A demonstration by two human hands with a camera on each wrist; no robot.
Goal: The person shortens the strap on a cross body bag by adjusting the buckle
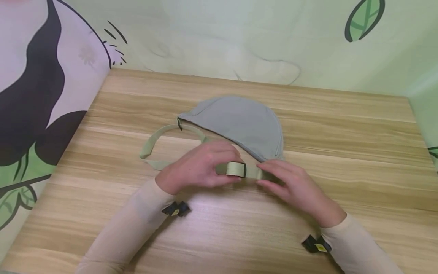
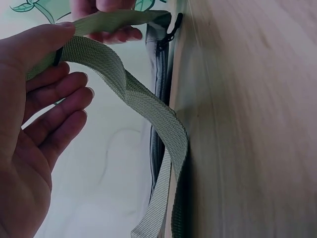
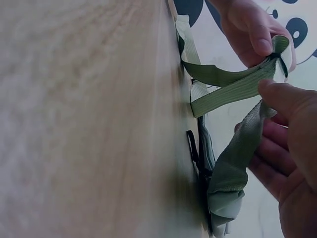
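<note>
A grey half-moon waist bag lies on the wooden table, its zipper along the straight edge. From its two ends runs a pale green webbing strap, looped out to the left. My left hand pinches the strap between thumb and fingers beside a dark slider buckle, where the webbing folds into a small loop. Just right of the buckle, my right hand pinches the strap close to the bag's right corner. In the right wrist view the strap's short end hangs down from these fingers to the bag.
The wooden table stretches out on all sides of the bag. Behind it stands a pale green wall with drawn leaves, and a panda figure covers the panel at the left.
</note>
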